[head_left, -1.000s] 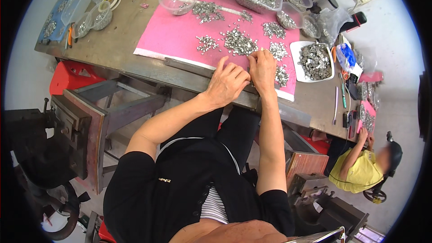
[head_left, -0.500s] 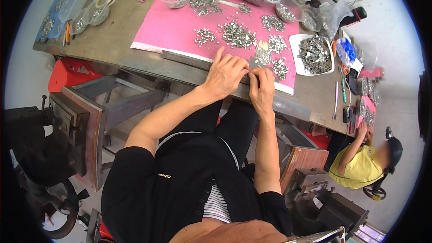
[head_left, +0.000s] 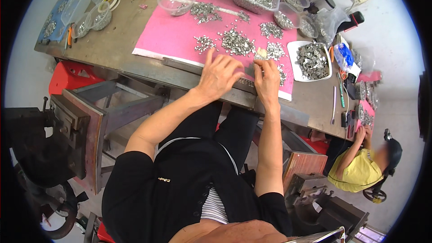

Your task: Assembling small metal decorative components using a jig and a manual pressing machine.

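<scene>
Space has opened between left hand (head_left: 217, 75) and right hand (head_left: 268, 77), uncovering the dark strip (head_left: 245, 82) being worked; both grips look curled, contents impossible to tell.

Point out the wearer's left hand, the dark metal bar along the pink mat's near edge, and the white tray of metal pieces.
Left hand (head_left: 218, 77): head view, back of the hand.
Dark metal bar (head_left: 183, 66): head view, its exposed left stretch.
White tray (head_left: 294, 70): head view, its left wall.
</scene>
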A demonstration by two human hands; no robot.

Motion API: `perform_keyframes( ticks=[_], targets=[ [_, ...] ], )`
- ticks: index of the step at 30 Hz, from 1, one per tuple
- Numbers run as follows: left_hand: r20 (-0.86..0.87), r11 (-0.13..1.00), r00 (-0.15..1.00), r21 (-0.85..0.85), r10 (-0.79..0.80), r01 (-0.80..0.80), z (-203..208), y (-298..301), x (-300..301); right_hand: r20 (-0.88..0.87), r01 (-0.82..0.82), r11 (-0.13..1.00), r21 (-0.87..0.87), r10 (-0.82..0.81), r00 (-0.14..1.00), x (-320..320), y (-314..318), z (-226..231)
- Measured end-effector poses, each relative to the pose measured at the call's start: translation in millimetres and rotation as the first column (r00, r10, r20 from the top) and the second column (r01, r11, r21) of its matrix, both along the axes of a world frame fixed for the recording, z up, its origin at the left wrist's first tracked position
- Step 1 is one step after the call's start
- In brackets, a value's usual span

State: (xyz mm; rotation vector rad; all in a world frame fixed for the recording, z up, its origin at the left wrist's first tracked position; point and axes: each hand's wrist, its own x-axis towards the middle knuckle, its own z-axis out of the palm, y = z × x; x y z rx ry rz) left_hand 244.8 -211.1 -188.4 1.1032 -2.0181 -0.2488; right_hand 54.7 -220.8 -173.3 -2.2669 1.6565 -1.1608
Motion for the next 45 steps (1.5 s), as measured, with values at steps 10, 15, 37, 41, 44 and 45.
perform_keyframes(
  ticks=[10, 15, 37, 41, 44, 45],
  targets=[
    [0.37, 0.993, 0.928, 0.094, 0.033, -0.073, 6.3, -32.0, 31.9, -0.115, 0.116, 0.973, 0.198, -0.094, 0.989, 15.0, -42.8, -11.3],
    [0.33, 0.963, 0.936, 0.267, -0.122, 0.032, 12.2, -10.4, 45.8, -0.119, 0.085, 0.97, 0.226, -0.059, 0.991, 10.2, -44.3, -8.9],
    [0.191, 0.997, 0.979, 0.016, 0.068, -0.072, -2.7, -48.1, 46.5, 0.08, -0.005, 1.0, 0.016, 0.004, 0.997, 3.7, 45.9, -12.2],
    [0.223, 0.997, 0.971, -0.034, 0.081, -0.075, -4.6, -53.5, 47.5, 0.071, -0.019, 1.0, -0.018, 0.021, 0.997, 3.4, 46.2, -10.3],
    [0.228, 0.997, 0.971, -0.045, 0.074, -0.065, -2.0, -52.8, 49.4, 0.093, -0.032, 0.999, 0.043, 0.028, 0.995, -0.5, 42.9, -6.6],
    [0.223, 0.998, 0.973, -0.041, 0.058, -0.05, -1.3, -52.5, 50.5, 0.09, -0.033, 0.999, 0.037, 0.03, 0.996, -1.2, 38.3, -4.8]
  ],
)
